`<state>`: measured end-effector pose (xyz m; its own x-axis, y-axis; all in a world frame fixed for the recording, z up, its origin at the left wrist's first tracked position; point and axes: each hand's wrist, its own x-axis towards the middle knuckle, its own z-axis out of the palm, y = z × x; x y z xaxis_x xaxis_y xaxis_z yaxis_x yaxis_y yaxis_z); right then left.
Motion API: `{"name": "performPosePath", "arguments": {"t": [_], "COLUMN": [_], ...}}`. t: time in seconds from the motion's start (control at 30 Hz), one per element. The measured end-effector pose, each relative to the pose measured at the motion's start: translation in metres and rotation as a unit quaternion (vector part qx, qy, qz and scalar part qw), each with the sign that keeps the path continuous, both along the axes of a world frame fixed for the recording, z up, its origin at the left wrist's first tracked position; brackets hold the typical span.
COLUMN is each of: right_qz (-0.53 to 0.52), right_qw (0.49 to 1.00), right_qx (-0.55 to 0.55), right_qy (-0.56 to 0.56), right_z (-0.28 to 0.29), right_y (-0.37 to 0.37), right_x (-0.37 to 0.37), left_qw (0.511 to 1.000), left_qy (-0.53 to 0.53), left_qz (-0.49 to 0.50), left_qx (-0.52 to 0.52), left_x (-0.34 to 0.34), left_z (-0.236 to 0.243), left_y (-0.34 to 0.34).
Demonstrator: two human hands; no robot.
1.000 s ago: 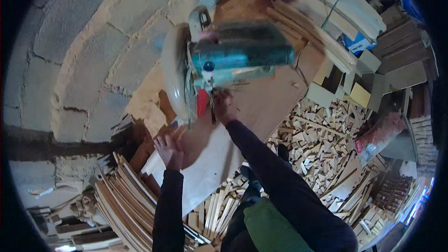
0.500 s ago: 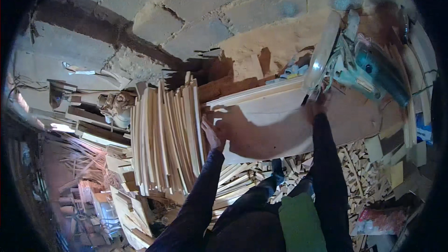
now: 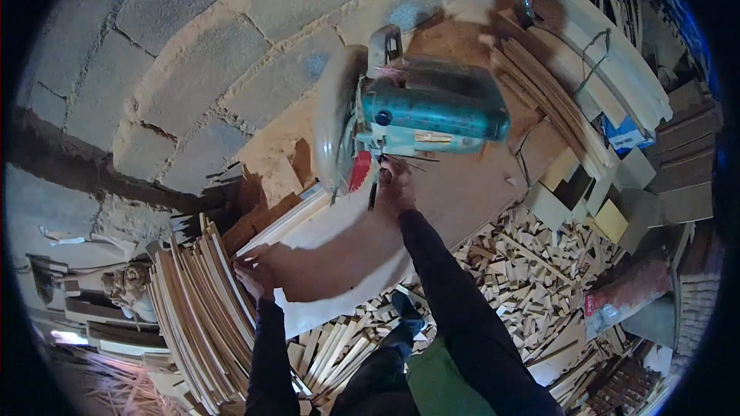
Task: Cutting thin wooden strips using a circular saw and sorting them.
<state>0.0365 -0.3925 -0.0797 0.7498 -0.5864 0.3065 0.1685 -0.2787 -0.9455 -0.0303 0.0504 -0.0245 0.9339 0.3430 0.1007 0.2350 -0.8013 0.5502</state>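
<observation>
A teal mitre saw [image 3: 435, 108] with a clear rounded blade guard [image 3: 340, 119] stands on a board-topped bench [image 3: 331, 258]. My right hand [image 3: 397, 187] is right under the saw, beside a red part [image 3: 360, 171] and a thin dark rod. Its fingers are curled, and what they hold is hidden. Long pale wooden strips [image 3: 287, 220] run along the bench's far side toward the saw. Near their left end is my left hand [image 3: 254, 276], its fingers apart, close to a thick stack of long wooden strips [image 3: 202, 316]. Whether it touches the strips is hard to tell.
A block wall [image 3: 223, 54] rises behind the bench. Short wood offcuts [image 3: 516, 285] cover the floor around my feet. More long boards [image 3: 555, 100] and a plastic bottle [image 3: 520, 0] are at the far right, with a red and white sack [image 3: 628, 296] nearer. A cable [image 3: 590, 69] loops over the boards.
My view has swung to the right, so the saw shows nearer the middle and the strip stack farther left. Both hands stay near the same places; the left fingers look less stretched.
</observation>
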Motion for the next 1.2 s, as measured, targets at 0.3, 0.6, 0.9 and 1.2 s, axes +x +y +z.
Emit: {"name": "performPosePath", "arguments": {"t": [0.3,0.6,0.9,1.2], "right_qz": [-0.018,-0.011,-0.016,-0.034], "right_qw": [0.998,0.998,0.999,0.989], "right_qx": [0.055,-0.061,0.024,-0.139], "right_qy": [-0.012,-0.005,-0.033,-0.039], "right_z": [0.019,0.030,-0.013,0.015], "right_y": [0.001,-0.003,-0.002,-0.010], "right_x": [-0.004,-0.009,0.012,-0.002], "left_qw": [0.998,0.991,0.945,0.943], "left_qy": [-0.022,-0.103,-0.073,-0.189], "left_qz": [0.006,0.023,-0.021,-0.147], "left_qx": [0.056,-0.081,-0.318,-0.233], "left_x": [-0.002,-0.006,-0.018,-0.022], "left_z": [-0.013,-0.017,0.014,0.017], "left_y": [0.003,0.007,-0.016,-0.026]}}
